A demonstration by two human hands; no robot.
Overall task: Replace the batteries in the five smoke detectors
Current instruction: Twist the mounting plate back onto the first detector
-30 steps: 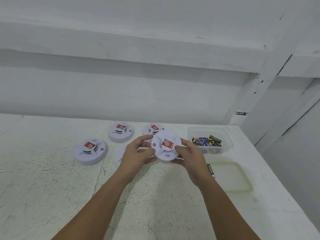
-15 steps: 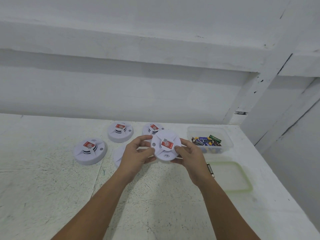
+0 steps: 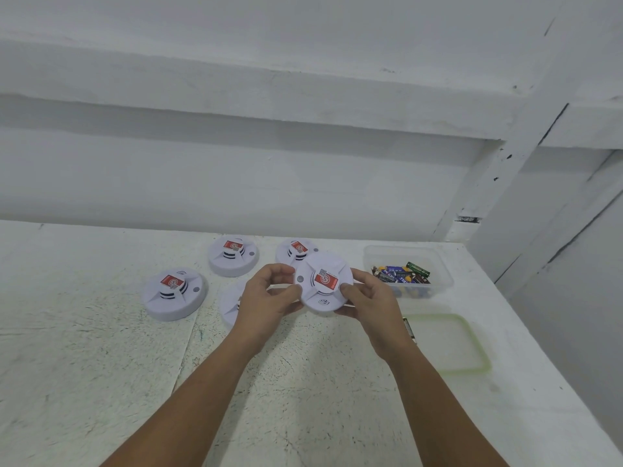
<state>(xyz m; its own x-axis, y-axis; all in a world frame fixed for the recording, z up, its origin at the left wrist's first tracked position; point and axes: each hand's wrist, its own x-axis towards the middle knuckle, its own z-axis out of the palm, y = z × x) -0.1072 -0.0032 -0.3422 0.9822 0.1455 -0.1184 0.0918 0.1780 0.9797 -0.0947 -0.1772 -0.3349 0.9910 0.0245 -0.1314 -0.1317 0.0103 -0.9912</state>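
I've got the held detector (image 3: pixel 324 281) gripped w/ both hands, left hand (image 3: pixel 269 299) & right hand (image 3: pixel 367 298) on opposite rims; battery tub (image 3: pixel 438 264) just right of it.

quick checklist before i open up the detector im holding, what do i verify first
1. Grip: left hand and right hand both hold the round white smoke detector with the red label by its rim: ok.
2. Battery cover reachable: its back faces away: cannot tell.
3. Batteries at hand: open clear plastic tub holds mixed cells: ok.
4. Drop spot: green-rimmed lid lies flat, loose battery beside it: ok.
5. Count: four more white detectors lie on the white table, one half hidden: ok.
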